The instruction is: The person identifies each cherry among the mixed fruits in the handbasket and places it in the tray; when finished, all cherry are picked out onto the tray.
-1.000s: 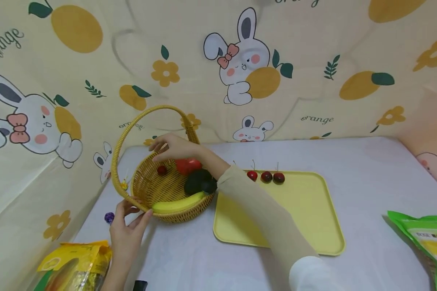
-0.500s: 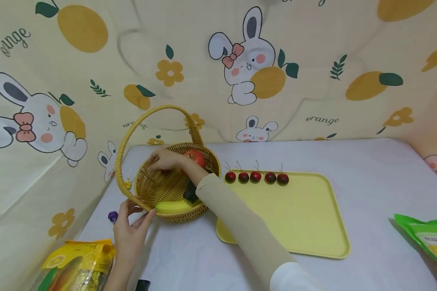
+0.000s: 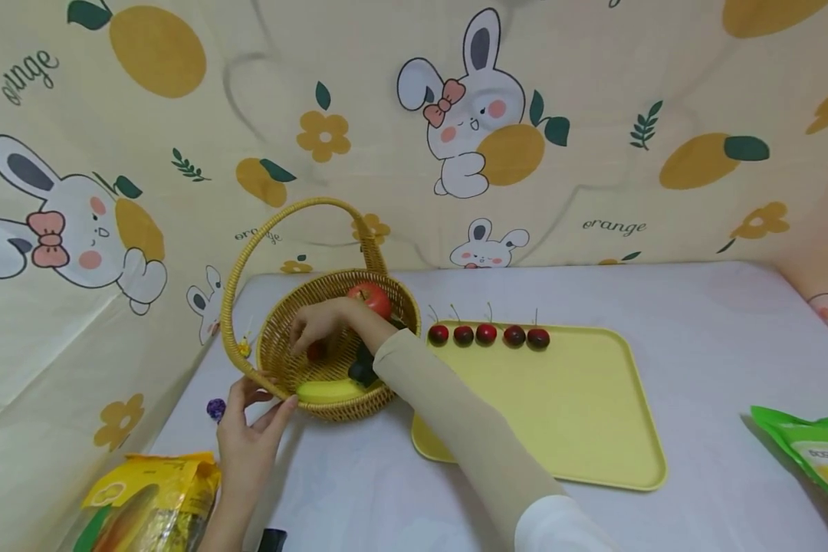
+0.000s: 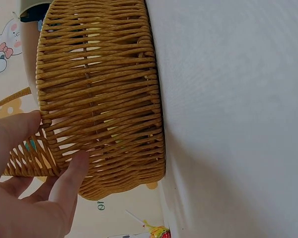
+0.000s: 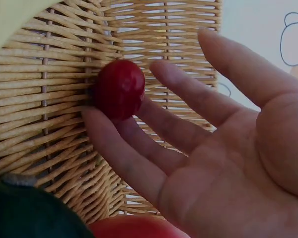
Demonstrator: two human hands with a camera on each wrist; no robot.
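Note:
A wicker basket (image 3: 297, 299) with a tall handle stands on the left of the table. My left hand (image 3: 248, 437) grips its rim where the handle joins, fingers and thumb on either side of the weave (image 4: 99, 99). Inside the basket is my right hand (image 3: 324, 320), its fingers reaching around a dark red cherry (image 5: 120, 89). In the right wrist view the fingers lie beside and behind the cherry, while the thumb stands apart from it. A banana (image 3: 331, 392), a red apple (image 3: 370, 299) and a dark green object (image 3: 363, 368), partly behind the sleeve, share the basket.
A yellow tray (image 3: 545, 406) lies right of the basket, with a row of several cherries (image 3: 486, 334) along its far edge. A yellow bag (image 3: 152, 498) sits front left, a green bag (image 3: 807, 452) far right. A small purple ball (image 3: 215, 409) lies left of the basket.
My right hand has lowered deeper into the basket, down to the cherry. The left hand has kept its grip on the rim. The view has shifted slightly.

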